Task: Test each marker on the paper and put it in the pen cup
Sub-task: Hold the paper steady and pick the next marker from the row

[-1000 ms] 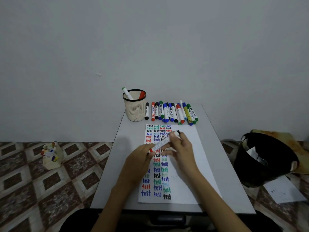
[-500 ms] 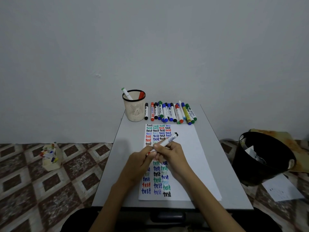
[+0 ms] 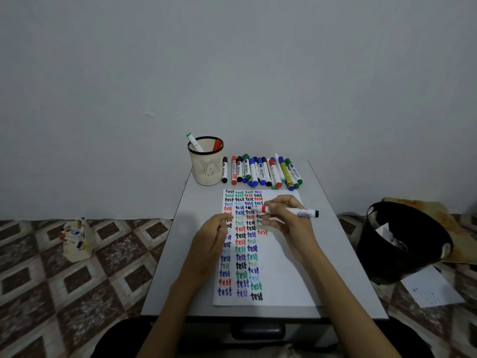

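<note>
Only the head camera to go on here. The right hand (image 3: pixel 289 223) has a marker (image 3: pixel 296 212) pinched between thumb and fingertips near its red collar. The marker lies almost flat over the upper part of the paper (image 3: pixel 284 267), nib end pointing left, the black tail end sticking out to the right. The cap looks to be off, but it's small, so I wouldn't swear to it.

The left hand (image 3: pixel 210 239) sits at the paper's left edge with its fingers curled in. I can't tell whether it's got the cap in there or nothing at all.

What I'd worry about:

- The nib end hovers right over a patch already crammed with "test" words. Write there and the new mark gets lost in the old ones. The free space is to the right and lower down.
- The pinch is way up front with the whole barrel hanging out, so the marker could swivel or slip when it gets turned to write.
- The right palm sits above written rows. If any ink is wet, it smears.
- The left hand looks more parked than pressing, so the sheet could creep under a stroke.
- If the cap goes missing, the marker lands in the pen cup (image 3: pixel 206 166) open and dries out.
- The row of markers (image 3: pixel 260 171) sits just beside the cup. A sloppy reach could bump them rolling, or tip the cup.
</note>
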### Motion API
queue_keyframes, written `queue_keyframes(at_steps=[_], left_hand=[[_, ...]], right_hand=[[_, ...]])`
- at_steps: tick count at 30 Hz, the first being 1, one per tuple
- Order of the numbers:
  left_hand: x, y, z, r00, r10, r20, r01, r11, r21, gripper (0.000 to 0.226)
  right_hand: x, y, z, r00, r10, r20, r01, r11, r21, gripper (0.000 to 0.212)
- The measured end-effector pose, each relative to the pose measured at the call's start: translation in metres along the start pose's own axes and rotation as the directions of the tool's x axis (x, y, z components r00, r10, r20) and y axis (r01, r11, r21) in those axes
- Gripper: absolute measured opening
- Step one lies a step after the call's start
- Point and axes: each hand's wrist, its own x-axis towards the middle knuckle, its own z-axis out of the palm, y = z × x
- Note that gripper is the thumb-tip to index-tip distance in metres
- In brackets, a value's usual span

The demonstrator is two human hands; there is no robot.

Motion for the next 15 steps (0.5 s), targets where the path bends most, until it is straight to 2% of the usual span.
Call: queue_keyframes(at_steps=[5,10,15], left_hand=[[0.004,-0.006,0.003,1.0,0.017,0.021,-0.018,0.996,0.083,0.013],[0.004,-0.008,-0.001,1.0,-0.002,-0.009,0.003,0.997,0.078,0.04],[0.004,-0.007,-0.002,0.999,-0.033,-0.025,0.034,0.998,0.049,0.044]], right_hand=[[0.001,0.007,-0.013,0.998,0.052,0.022,-0.05,0.996,-0.078,0.008],[0.004,0.017,-0.014,0.998,0.049,0.034,-0.044,0.989,-0.142,0.024],[0.007,0.015,-0.008,0.999,0.017,0.04,-0.009,0.982,-0.189,0.023]])
